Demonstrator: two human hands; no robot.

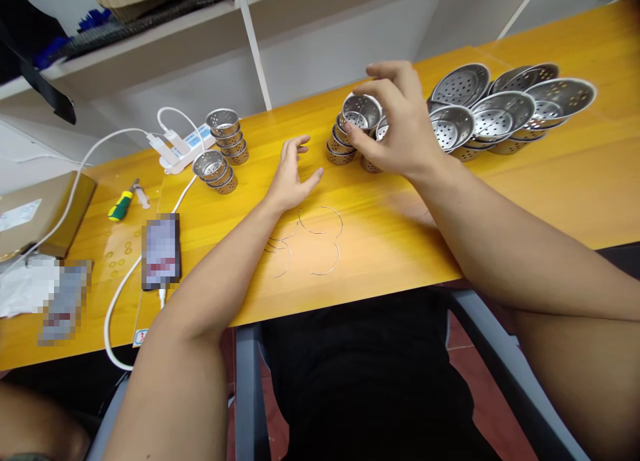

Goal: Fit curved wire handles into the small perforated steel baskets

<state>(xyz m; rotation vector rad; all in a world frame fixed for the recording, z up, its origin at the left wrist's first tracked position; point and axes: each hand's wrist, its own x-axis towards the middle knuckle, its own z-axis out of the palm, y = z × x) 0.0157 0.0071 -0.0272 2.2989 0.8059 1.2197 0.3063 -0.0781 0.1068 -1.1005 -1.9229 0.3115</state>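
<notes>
My right hand [397, 118] is raised over a stack of small perforated metal cups [341, 154], its thumb and fingers apart around the top cup [366, 108]. The thumb overlaps that cup's rim; contact cannot be made out. More cups behind are partly hidden by this hand. My left hand [291, 178] hovers to the left of that stack, fingers spread and holding nothing. Several thin curved wires [330, 266] lie on the table just in front of it.
Wider perforated metal bowls [505, 118] crowd the table's right side. Two cup stacks [220, 174] stand by a white power strip [187, 148]. Leftward are a phone [161, 251] on a cable, a screwdriver [121, 206] and a cardboard box [47, 211]. A shelf [200, 28] runs behind.
</notes>
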